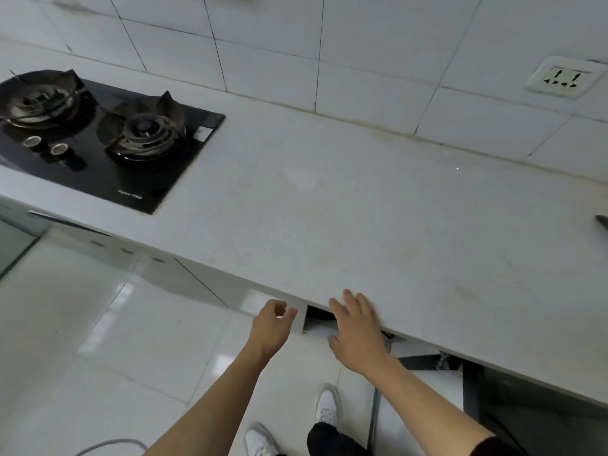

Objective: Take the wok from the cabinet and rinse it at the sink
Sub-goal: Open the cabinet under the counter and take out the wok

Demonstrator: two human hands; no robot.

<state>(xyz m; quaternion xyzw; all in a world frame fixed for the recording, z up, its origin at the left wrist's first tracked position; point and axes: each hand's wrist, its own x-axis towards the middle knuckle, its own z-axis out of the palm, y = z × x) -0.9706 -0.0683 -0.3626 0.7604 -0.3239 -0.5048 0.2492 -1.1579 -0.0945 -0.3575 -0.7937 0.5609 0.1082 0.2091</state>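
Both my hands reach toward the cabinet under the white countertop [362,209]. My left hand [271,324] has its fingers loosely curled near the top edge of a white cabinet door [263,301] and holds nothing that I can see. My right hand [357,327] is spread with straight fingers at the counter's front edge, above a dark gap [319,315] into the cabinet. Something dark shows in that gap; I cannot tell whether it is the wok. No sink is in view.
A black two-burner gas hob [108,136] sits in the counter at the left. A wall socket [564,79] is on the tiled wall at the right. Another cabinet door [427,390] stands open at the lower right. My white shoes [325,406] are on the glossy floor.
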